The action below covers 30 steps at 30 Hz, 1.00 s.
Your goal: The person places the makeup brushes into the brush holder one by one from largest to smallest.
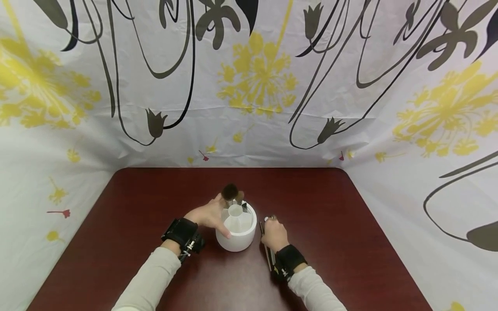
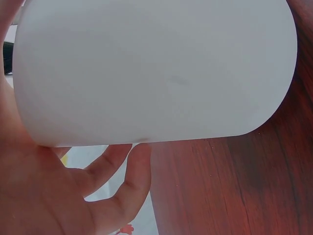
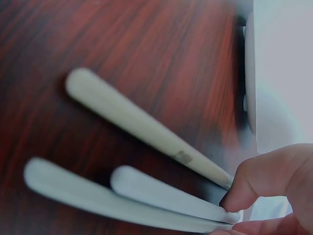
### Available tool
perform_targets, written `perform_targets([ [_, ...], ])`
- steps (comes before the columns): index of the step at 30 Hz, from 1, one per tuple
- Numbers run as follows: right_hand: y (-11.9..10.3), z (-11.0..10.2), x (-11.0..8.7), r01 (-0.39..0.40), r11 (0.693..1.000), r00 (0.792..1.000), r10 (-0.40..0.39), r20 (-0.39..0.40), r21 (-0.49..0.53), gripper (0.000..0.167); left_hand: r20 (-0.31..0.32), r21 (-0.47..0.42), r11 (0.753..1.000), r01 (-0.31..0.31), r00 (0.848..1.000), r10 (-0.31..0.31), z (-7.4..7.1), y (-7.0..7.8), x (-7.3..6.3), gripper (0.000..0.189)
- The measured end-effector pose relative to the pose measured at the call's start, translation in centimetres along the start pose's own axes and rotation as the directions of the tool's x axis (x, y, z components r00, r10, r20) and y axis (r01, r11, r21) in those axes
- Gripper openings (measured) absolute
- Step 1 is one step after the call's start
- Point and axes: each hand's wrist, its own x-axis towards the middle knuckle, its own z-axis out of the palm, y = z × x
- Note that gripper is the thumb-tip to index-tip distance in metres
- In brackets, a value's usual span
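A white round divided holder (image 1: 236,242) stands on the table with a dark-headed makeup brush (image 1: 230,192) upright in it. A browner brush head (image 1: 240,197) shows beside that one. My left hand (image 1: 208,214) grips the holder from its left side, thumb and fingers spread round its wall (image 2: 161,73). Just right of the holder, my right hand (image 1: 275,235) pinches a white-handled makeup brush (image 3: 166,193) between thumb and finger. Against it lies a longer pale handle (image 3: 98,198); a cream handle (image 3: 129,117) lies apart. The far ends of these handles are hidden by the hand.
The dark red wooden table (image 1: 350,259) reaches back to a white cloth (image 1: 175,147) with flower prints, which hangs behind it and along both sides. Black straps with devices sit on both wrists.
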Motion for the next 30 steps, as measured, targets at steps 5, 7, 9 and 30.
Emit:
perform_targets([
  [5,0.1,0.0,0.3,0.003,1.000,1.000,-0.004,-0.026,-0.017,0.037,-0.013,-0.003,0.999,-0.034,0.999,0.034,-0.1,-0.1,0.1,0.103],
  [7,0.1,0.0,0.4,0.009,1.000,0.999,-0.010,-0.030,-0.028,0.038,-0.014,-0.010,0.999,-0.044,0.999,0.044,-0.1,-0.2,0.2,0.105],
  [9,0.2,0.1,0.6,0.014,0.999,0.999,-0.015,-0.031,-0.033,0.040,-0.015,-0.022,0.998,-0.053,0.998,0.053,-0.1,-0.2,0.2,0.107],
  [30,1.3,-2.3,0.0,0.089,0.986,0.987,-0.067,-0.149,0.144,0.027,-0.014,0.007,1.000,-0.003,1.000,0.003,0.2,-0.6,0.0,0.105],
])
